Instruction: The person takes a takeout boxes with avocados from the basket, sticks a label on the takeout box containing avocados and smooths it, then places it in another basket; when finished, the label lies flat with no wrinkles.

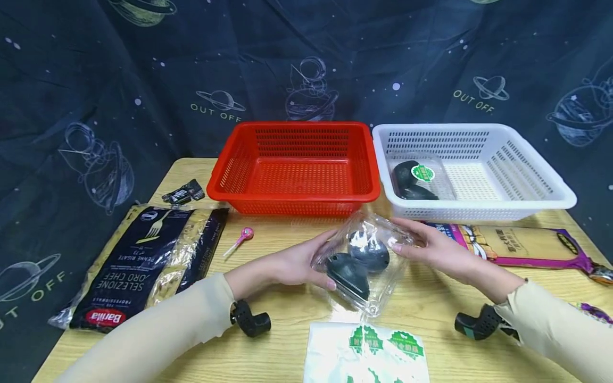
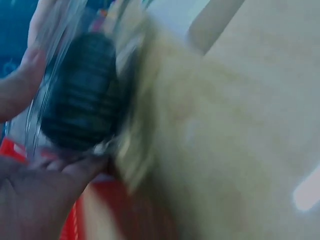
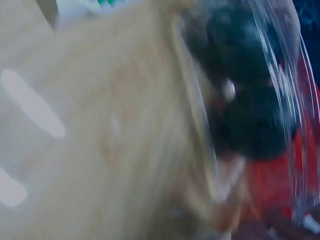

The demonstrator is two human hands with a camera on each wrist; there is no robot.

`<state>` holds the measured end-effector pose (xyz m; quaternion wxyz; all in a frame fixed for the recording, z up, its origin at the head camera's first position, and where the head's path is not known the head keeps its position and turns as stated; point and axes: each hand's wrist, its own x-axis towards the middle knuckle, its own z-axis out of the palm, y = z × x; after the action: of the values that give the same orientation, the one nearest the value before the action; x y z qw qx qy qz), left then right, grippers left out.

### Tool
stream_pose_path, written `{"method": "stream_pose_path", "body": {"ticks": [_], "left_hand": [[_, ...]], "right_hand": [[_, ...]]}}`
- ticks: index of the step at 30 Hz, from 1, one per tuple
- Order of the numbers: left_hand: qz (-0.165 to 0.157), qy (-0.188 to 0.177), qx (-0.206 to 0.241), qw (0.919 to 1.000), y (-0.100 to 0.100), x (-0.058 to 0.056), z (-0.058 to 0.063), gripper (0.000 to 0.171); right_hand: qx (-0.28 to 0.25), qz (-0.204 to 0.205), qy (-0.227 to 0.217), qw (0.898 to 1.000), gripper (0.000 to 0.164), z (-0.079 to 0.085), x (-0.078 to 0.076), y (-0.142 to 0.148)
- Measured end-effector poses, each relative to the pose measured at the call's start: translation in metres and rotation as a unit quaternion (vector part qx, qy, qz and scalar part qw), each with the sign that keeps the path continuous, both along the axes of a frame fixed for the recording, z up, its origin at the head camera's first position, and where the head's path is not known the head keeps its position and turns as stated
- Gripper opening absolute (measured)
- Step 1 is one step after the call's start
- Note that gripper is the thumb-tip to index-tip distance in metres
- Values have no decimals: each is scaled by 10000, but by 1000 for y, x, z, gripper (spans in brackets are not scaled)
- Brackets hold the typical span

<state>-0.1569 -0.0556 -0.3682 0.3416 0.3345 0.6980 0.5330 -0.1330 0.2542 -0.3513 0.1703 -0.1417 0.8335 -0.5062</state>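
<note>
A clear plastic clamshell box with two dark, rounded items inside is held tilted over the table between both hands. My left hand grips its left side, thumb on the near face. On the opposite side, my right hand grips the upper right edge. In the left wrist view, one dark item shows through the plastic near the fingers. The right wrist view is blurred, but both dark items show there. Close to me lies a white sheet bearing round green stickers.
A red basket stands at the back. Beside it, a white basket contains a similar box with a green sticker. Around them lie a Barilla pasta bag, a black wrapper, a pink lollipop and a yellow-purple noodle pack.
</note>
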Motion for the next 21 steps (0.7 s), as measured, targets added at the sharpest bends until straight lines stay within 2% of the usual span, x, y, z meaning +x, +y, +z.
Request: {"method": "stream_pose_path", "body": {"ticks": [2,5,8,11,14,16,19,21], "left_hand": [[-438,-25,108,9990,-3,-11,0,107],[-901,58,33,9959,-6,-26,1,106],[-1092,54,-146,9939,-6,-36,2,105],[-1154,-18,-247,9930,-5,-42,3,105],[-1022,20,-390,9940,-6,-42,5,102],[-750,189,-509,9957,-7,-40,6,96],[-30,275,-502,9984,-10,-30,5,86],[557,209,-419,9973,-11,-21,4,86]], "right_hand": [[-39,268,-76,9996,68,-1,-8,3],[-144,571,-250,9980,68,-3,-20,5],[-290,688,-388,9965,71,-5,-25,3],[-403,706,-542,9952,76,-7,-26,1],[-514,654,-616,9946,80,-9,-24,0],[-536,544,-573,9954,81,-9,-21,0],[-530,192,-541,9969,82,-8,-11,-1],[-423,-115,-423,9981,82,-6,-2,-3]]}}
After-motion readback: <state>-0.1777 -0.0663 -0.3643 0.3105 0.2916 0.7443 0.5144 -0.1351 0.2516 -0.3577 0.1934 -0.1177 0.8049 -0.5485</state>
